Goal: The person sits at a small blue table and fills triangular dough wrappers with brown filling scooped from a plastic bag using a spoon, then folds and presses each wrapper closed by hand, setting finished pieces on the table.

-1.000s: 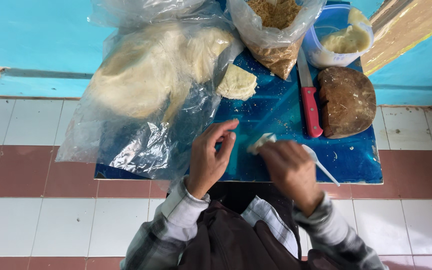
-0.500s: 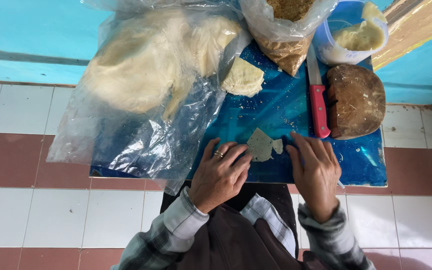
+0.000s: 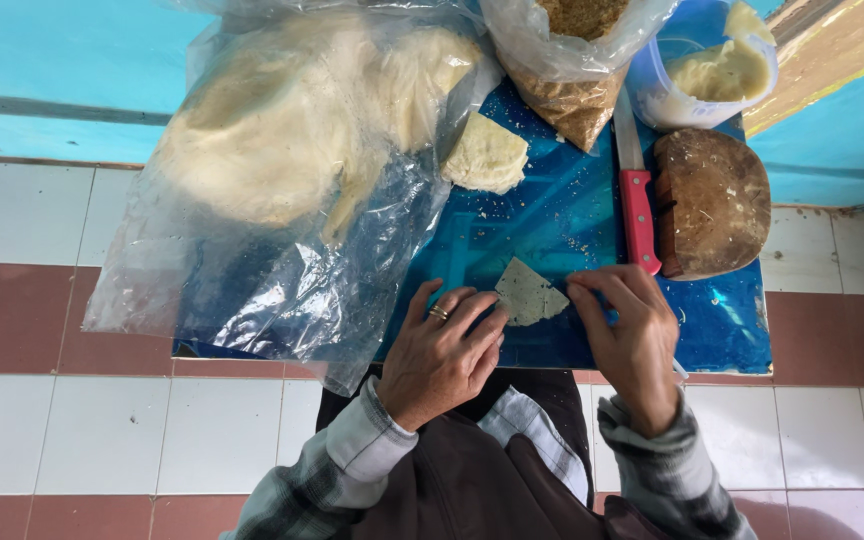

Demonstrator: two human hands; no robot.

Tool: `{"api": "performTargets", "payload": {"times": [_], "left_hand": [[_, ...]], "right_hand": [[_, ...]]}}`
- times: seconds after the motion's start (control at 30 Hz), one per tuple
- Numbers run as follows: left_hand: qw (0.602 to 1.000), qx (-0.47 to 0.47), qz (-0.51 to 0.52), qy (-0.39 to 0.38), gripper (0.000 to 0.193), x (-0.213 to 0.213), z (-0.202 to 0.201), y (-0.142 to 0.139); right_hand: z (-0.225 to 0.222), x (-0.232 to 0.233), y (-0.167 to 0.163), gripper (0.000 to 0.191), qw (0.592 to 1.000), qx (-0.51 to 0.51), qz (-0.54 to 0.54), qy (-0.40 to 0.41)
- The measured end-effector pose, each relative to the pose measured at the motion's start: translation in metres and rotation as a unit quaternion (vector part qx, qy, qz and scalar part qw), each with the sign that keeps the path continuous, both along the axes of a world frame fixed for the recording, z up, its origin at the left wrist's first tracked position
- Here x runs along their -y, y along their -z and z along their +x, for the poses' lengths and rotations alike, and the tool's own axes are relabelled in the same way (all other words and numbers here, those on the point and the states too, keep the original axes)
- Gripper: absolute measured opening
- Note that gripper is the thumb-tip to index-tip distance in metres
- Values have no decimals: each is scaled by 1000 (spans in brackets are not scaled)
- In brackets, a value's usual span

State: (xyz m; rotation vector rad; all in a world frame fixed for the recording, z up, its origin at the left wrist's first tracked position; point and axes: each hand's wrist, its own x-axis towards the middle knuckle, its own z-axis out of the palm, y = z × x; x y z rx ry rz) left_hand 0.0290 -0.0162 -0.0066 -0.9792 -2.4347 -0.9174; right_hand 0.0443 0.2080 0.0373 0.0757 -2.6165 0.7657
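Note:
A thin pale triangular sheet of dough lies flat on the blue plastic tabletop. My left hand, with a ring on one finger, presses its fingertips on the sheet's left edge. From the other side my right hand rests its fingertips on the sheet's right corner. Neither hand grips anything. Farther back lies a small stack of pale dough sheets.
A large clear plastic bag of dough sheets covers the table's left. At the back stand a bag of brown filling and a plastic tub of pale paste. A red-handled knife lies beside a round wooden block. Tiled floor lies below.
A second ago my hands were raised, the right one holding a small white utensil and the sheet. Now both are lowered, fingers flat on the sheet on the table.

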Motion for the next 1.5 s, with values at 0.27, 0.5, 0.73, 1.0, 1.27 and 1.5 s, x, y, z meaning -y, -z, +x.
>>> {"api": "performTargets", "payload": {"times": [0.27,0.5,0.73,1.0,1.27,1.5], "left_hand": [[999,16,20,20,22,2,0,-8],[997,30,59,34,21,6,-4,-13],[996,39,64,41,22,9,-4,-15],[998,40,46,27,22,7,-4,-16],[999,35,17,28,28,6,-3,-13],[999,24,15,28,25,7,-2,-8]], "right_hand": [[-39,-67,-19,30,985,-71,149,59],[-200,-189,-14,35,925,5,381,-10],[-211,-209,6,38,973,39,221,-52],[-45,-73,-30,33,985,-24,146,-90],[38,13,17,55,961,10,278,-12],[49,19,27,43,947,-8,320,4]]}}
